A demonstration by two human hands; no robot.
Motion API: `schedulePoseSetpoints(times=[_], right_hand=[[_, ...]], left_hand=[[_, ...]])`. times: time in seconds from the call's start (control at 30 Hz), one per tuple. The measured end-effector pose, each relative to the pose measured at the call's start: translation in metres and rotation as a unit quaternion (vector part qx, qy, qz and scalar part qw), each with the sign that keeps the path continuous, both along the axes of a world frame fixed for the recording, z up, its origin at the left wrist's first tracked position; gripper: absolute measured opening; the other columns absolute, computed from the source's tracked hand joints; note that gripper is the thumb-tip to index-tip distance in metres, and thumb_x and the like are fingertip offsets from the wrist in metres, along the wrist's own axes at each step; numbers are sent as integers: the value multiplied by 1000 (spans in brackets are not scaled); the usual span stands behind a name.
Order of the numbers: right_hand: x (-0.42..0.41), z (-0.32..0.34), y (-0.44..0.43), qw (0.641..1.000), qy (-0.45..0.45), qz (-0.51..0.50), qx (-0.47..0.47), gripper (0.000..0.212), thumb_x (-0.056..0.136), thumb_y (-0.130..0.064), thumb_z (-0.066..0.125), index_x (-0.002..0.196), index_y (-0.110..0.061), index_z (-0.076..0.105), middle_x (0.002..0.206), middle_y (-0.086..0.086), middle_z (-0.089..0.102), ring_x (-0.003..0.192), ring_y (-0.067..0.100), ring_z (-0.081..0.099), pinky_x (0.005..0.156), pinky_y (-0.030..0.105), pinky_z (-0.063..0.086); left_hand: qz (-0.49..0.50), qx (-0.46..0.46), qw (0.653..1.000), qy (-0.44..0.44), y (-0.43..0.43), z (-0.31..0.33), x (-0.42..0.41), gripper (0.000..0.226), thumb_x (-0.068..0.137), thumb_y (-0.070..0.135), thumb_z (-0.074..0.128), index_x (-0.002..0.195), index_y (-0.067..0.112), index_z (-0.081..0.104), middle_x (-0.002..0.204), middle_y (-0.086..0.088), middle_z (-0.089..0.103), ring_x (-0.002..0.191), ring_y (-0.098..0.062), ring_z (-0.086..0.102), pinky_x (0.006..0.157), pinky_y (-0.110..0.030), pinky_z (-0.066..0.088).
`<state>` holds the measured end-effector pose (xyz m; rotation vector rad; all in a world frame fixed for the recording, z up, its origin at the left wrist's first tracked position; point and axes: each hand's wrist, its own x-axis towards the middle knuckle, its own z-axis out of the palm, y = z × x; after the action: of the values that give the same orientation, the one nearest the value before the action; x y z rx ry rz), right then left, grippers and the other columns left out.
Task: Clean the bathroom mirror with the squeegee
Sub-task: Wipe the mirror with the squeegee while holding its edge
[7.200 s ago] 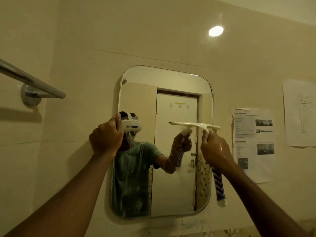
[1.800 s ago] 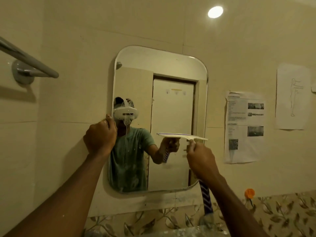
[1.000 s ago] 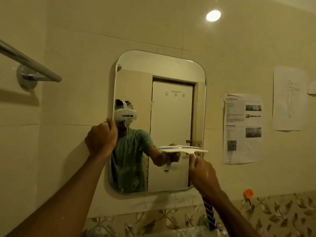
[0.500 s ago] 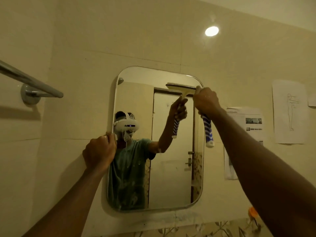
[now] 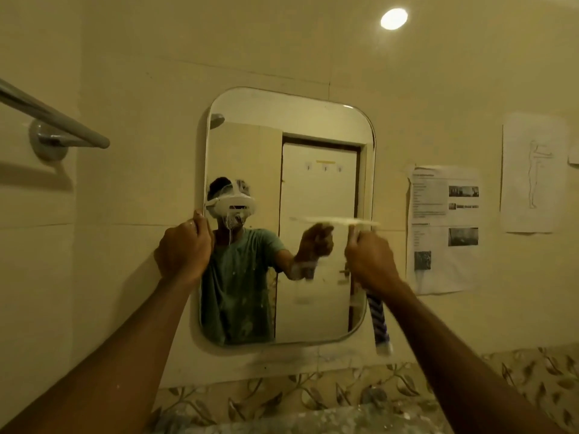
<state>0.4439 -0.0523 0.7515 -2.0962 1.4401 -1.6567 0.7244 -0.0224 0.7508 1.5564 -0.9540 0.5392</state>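
A rounded rectangular mirror (image 5: 319,120) hangs on the cream tiled wall ahead. My left hand (image 5: 183,247) grips the mirror's left edge at mid height. My right hand (image 5: 369,261) is closed around the squeegee (image 5: 340,221), a white blade with a blue-and-white striped handle hanging below my fist. The blade lies level against the glass on the right half, about halfway down, and looks blurred. White foam streaks cling to the left half of the glass.
A metal towel bar (image 5: 53,120) juts from the wall at upper left. Printed sheets (image 5: 445,227) and a line drawing (image 5: 532,173) are taped right of the mirror. A leaf-patterned tile band (image 5: 313,399) runs below.
Half a second ago the blade was at the mirror's top right; my right hand has drawn it down to mid height. My left hand stayed on the mirror's edge.
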Motion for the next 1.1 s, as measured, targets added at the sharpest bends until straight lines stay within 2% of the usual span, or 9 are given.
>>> schedulePoseSetpoints(times=[0.13,0.27,0.37,0.5,0.63,0.73,0.8,0.93,1.1], right_hand=[[-2,32,-9,998,-12,-38,-42,48,105,-34,31,67,-15,54,60,2,55,46,12,50,45,25,40],[4,-40,-6,999,-33,0,-10,42,105,-32,31,71,-21,53,59,2,59,48,13,57,46,26,49],[6,-101,1,998,-27,-46,17,36,104,-33,31,78,-20,52,58,-4,56,46,5,53,37,10,36],[6,-160,9,993,-5,-74,96,42,104,-34,31,84,-12,61,57,-6,55,47,2,52,38,11,30],[-3,-129,6,997,-10,-39,72,41,104,-33,32,82,-14,61,63,0,62,50,10,57,45,24,47],[-12,-68,0,999,-44,8,29,40,105,-31,33,76,-15,57,66,6,62,53,17,57,52,34,52],[-13,-52,-4,999,-34,-1,4,40,105,-30,32,75,-17,55,66,6,62,55,17,59,53,33,51],[-5,-96,-9,998,-47,-27,31,40,104,-36,30,85,-12,56,65,6,61,51,14,58,45,25,43],[7,-156,3,995,-48,-49,79,36,104,-33,32,83,-15,54,60,-4,55,49,5,53,42,16,32]], left_hand=[[5,13,1000,-12,1,-14,1,62,103,37,26,83,-4,68,58,-8,51,51,-18,41,58,-31,34],[0,6,1000,-2,-3,-29,2,63,103,40,26,85,-3,68,72,-17,61,62,-23,46,62,-33,36],[0,8,1000,1,-8,-31,6,68,101,48,23,86,-2,67,78,-18,63,65,-24,48,61,-34,38],[-4,4,1000,1,-13,-34,9,69,100,51,24,88,-1,67,77,-16,58,67,-25,48,59,-34,37],[-6,-8,1000,1,-16,-35,10,69,100,51,24,93,-2,68,87,-24,64,75,-34,56,61,-35,39],[-5,-4,1000,10,-16,-34,8,67,100,50,25,98,-1,68,93,-26,64,86,-40,60,64,-36,38],[-5,-5,1000,10,-16,-34,8,67,100,50,24,99,-1,68,94,-26,65,88,-40,60,65,-35,38],[-10,-13,1000,7,-17,-34,8,66,101,48,25,98,-2,68,94,-26,65,87,-39,61,65,-34,38],[-15,-10,1000,13,-14,-33,5,65,101,47,25,100,-2,68,96,-25,66,90,-37,60,66,-34,38]])
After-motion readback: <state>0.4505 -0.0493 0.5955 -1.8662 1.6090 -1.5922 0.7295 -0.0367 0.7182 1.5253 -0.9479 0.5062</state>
